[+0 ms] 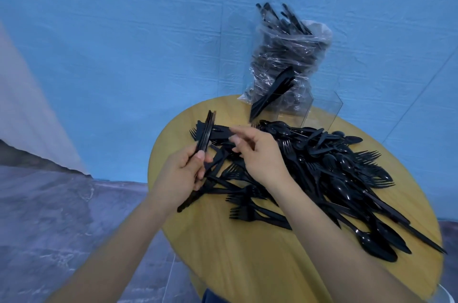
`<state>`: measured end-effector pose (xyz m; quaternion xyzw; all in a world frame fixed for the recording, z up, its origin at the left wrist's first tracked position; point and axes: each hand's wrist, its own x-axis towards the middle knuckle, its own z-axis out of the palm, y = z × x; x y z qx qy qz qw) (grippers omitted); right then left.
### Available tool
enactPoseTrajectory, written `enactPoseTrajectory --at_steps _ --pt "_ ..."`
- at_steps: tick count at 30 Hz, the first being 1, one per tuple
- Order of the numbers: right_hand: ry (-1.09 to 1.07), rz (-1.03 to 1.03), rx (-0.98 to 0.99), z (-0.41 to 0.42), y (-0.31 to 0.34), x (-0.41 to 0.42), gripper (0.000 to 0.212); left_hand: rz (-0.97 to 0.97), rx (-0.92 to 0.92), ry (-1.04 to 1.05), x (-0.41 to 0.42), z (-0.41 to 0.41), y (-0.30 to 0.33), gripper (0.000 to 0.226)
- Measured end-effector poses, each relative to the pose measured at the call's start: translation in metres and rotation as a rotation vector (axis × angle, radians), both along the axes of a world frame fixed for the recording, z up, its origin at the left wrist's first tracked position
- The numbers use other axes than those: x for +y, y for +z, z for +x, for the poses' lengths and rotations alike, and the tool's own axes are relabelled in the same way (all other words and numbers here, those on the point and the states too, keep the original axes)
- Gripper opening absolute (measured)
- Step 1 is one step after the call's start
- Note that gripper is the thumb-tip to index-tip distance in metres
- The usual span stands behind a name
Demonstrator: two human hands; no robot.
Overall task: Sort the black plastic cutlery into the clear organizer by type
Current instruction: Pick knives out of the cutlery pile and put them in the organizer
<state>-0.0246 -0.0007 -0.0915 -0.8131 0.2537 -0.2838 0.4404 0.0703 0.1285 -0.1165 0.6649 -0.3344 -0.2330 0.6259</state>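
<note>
A heap of black plastic forks, spoons and knives point(329, 173) covers the round yellow table point(235, 253). My left hand point(181, 173) grips a bundle of black knives point(205, 133) held upright at the table's left edge. My right hand point(257, 151) hovers over the heap's left side with its fingers loosely curled and nothing plainly held. The clear organizer point(319, 114) stands at the table's far side; several black knives point(270, 94) lean in its left compartment.
A clear plastic bag point(285, 54) stuffed with more black cutlery stands behind the organizer against the blue backdrop. Bare tabletop lies in front of the heap. The floor drops away left of the table.
</note>
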Motion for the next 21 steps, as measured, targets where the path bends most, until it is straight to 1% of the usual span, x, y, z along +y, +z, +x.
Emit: enactPoseTrajectory --at_steps 3,5,7,10,13,16,21 --pt "0.01 -0.105 0.183 0.006 -0.009 -0.001 0.024 -0.016 0.067 0.122 0.004 0.021 -0.005 0.027" --pt "0.035 -0.162 0.256 0.012 -0.013 -0.001 0.026 -0.038 0.14 0.171 0.003 0.032 -0.007 0.027" --pt "0.104 -0.233 0.322 0.02 -0.017 -0.001 0.03 -0.039 0.159 0.195 0.0 0.041 -0.011 0.027" --pt "0.212 -0.35 0.462 0.031 -0.025 0.002 0.033 0.0 0.103 0.227 -0.006 0.05 -0.021 0.027" --pt "0.234 -0.449 0.565 0.034 -0.028 0.005 0.033 0.033 -0.003 0.237 -0.01 0.049 -0.026 0.027" --pt "0.213 -0.448 0.572 0.03 -0.023 0.008 0.03 0.008 -0.093 0.254 -0.01 0.044 -0.026 0.025" --pt "0.104 -0.527 0.646 0.024 -0.016 0.015 0.024 0.021 -0.154 0.253 -0.01 0.043 -0.028 0.024"
